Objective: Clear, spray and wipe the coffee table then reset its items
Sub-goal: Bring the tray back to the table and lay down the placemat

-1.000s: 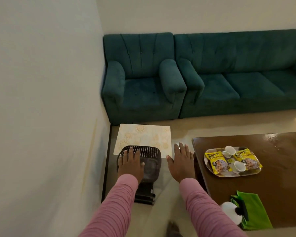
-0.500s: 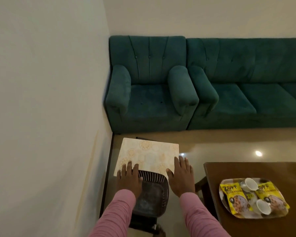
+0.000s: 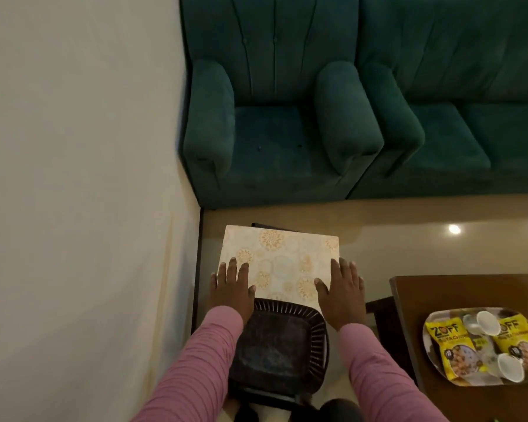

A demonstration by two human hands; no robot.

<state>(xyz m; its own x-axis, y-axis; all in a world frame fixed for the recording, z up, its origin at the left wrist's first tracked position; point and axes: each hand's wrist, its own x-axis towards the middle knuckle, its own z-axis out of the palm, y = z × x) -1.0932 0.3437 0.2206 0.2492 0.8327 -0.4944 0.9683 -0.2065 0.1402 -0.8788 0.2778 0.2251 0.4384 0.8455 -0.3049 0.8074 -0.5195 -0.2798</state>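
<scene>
A dark brown coffee table (image 3: 457, 296) shows its left end at the right edge. On it rests a silver tray (image 3: 433, 318) with two yellow snack packets (image 3: 448, 348) and two white cups (image 3: 488, 322). My left hand (image 3: 233, 286) and my right hand (image 3: 343, 289) hover flat, fingers apart, over the near corners of a small cream side table with a floral top (image 3: 282, 261). Neither hand holds anything.
A black slatted chair seat (image 3: 282, 342) is directly below my arms. A green armchair (image 3: 275, 132) and green sofa (image 3: 470, 117) stand behind. A cream wall (image 3: 83, 178) runs along the left. Glossy beige floor lies between the furniture.
My view has moved forward and down towards the side table. Both hands have travelled from above the chair out to the side table's near edge. The green cloth and white bottle have left the frame.
</scene>
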